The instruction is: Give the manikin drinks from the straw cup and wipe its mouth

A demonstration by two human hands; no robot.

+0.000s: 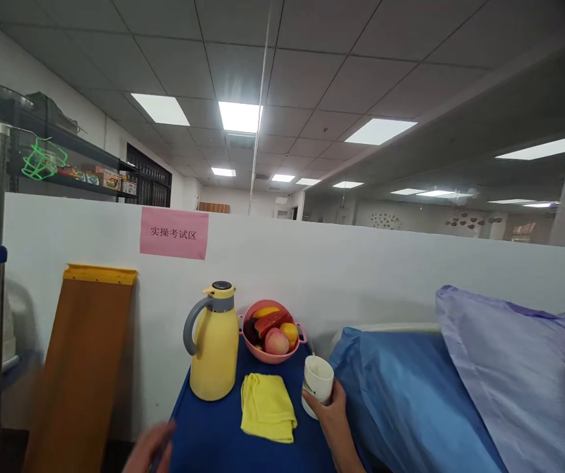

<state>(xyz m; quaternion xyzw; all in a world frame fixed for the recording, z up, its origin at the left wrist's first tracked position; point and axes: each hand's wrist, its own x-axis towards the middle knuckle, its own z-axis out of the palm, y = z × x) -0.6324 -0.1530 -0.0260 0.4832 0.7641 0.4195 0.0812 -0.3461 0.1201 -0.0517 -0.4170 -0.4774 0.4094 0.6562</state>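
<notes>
Right hand [332, 417], grip around white cup [316, 382], right side of blue tabletop [203, 430], left hand [149, 448] blurred, near left, grip can't be told, yellow cloth [268, 408] between.

The left hand [150, 449] is blurry and cut off below. The right hand [330, 415] hides some of the white cup [318, 380]. The purple pillow [521, 374] runs off the right edge.

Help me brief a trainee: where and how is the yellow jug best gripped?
Likely by its grey handle, with the left hand coming from the left: the handle bows out on that side of the upright yellow jug, leaving a gap to hook into.
</notes>
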